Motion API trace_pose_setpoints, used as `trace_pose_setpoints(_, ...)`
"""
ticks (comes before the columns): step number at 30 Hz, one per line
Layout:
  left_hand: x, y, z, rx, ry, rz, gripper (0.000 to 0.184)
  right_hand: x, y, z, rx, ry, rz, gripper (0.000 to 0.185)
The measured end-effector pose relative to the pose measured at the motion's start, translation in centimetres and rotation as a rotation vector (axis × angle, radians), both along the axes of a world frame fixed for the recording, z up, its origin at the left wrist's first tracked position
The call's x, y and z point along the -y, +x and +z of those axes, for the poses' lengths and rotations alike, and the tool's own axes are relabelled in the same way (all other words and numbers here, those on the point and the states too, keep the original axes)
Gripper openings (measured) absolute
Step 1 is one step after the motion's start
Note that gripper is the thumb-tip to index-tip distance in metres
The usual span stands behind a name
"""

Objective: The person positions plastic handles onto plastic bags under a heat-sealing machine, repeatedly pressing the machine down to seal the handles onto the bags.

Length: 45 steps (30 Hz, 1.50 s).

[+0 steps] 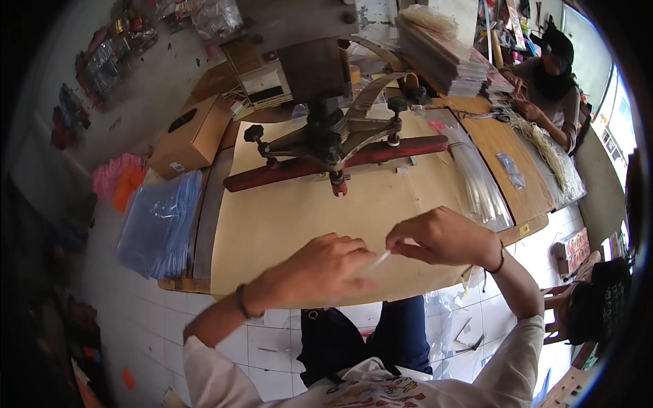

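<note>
My right hand [442, 238] is closed, its thumb and fingertips pinching a thin white strip [383, 258] above the front of the table. Just to its left is my left hand [326, 266], palm down. The strip's lower end reaches close to the left fingertips, which are smeared by motion, so I cannot tell whether they grip it. Beneath both hands lies a tan sheet [272, 234] covering the tabletop. A press with a red crossbar [381, 155] and black knobs stands beyond my hands.
Stacked clear bluish plastic sheets [160, 221] hang over the left table edge, near a cardboard box [192, 136]. Pale translucent strips [479, 187] lie at right, beside a small plastic packet [510, 170]. Behind them rises a tall stack of flat packs [442, 58]. A co-worker [554, 81] sits far right.
</note>
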State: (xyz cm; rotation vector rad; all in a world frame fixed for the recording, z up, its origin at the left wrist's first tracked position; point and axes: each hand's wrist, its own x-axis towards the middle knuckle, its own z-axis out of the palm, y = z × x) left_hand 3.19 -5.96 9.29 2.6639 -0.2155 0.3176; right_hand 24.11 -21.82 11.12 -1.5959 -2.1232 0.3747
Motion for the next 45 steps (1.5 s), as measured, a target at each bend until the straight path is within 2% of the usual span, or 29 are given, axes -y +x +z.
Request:
trace_pose_setpoints(2,-3.5,1.7,-2.2,-0.386,-0.026,-0.073,0.023,-1.8,0.7,-0.3,-0.029,-0.085,-0.053,0.015)
trace_pose_setpoints(6,-8.5,2.0,-4.1,-0.33,0.02,0.014,0.02,-5.2,5.6,-2.1,0.023,-0.408,-0.12,0.02)
trace_pose_setpoints(8,-9.8,2.1,-4.9,-0.29,0.024,0.141,0.018,-6.4,8.4,-3.5,-0.039,-0.451,-0.114,0.024)
trace_pose_setpoints(11,-10.7,1.9,-6.1,-0.28,0.292,0.342,0.015,-7.9,10.8,-6.0,-0.136,-0.499,-0.238,0.021)
trace_pose_setpoints(14,-12.0,0.7,-6.3,-0.132,0.317,0.297,0.013,-7.3,9.9,-4.9,-0.126,-0.546,-0.179,0.015)
trace_pose_setpoints(17,-12.2,0.4,-6.9,0.035,0.386,0.283,0.014,-7.1,8.5,-4.5,-0.087,-0.514,-0.284,0.008)
trace_pose_setpoints(23,-11.8,0.7,-7.0,0.203,0.402,0.175,0.023,-6.8,8.6,-6.1,-0.126,-0.356,-0.248,0.01)
trace_pose_setpoints(25,-11.7,0.9,-6.5,0.215,0.426,0.144,0.024,-6.3,9.5,-6.1,-0.184,-0.35,-0.277,0.009)
trace_pose_setpoints(29,-11.2,1.2,-6.6,0.195,0.468,0.138,0.025,-5.7,10.8,-5.6,-0.061,-0.252,-0.265,0.01)
trace_pose_setpoints(32,-11.4,1.4,-7.3,0.208,0.478,0.163,0.025,-5.8,10.5,-6.2,0.009,-0.027,-0.157,0.01)
trace_pose_setpoints(36,-11.8,1.5,-7.5,0.281,0.469,0.159,0.026,-5.8,10.2,-5.2,-0.034,-0.207,-0.282,0.011)
trace_pose_setpoints(39,-11.9,1.7,-7.9,0.333,0.479,0.15,0.029,-5.7,9.6,-4.5,-0.033,-0.196,-0.333,0.01)
trace_pose_setpoints(45,-12.0,2.0,-7.9,0.46,0.537,0.137,0.028,-6.0,9.1,-5.1,0.052,0.039,-0.199,0.006)
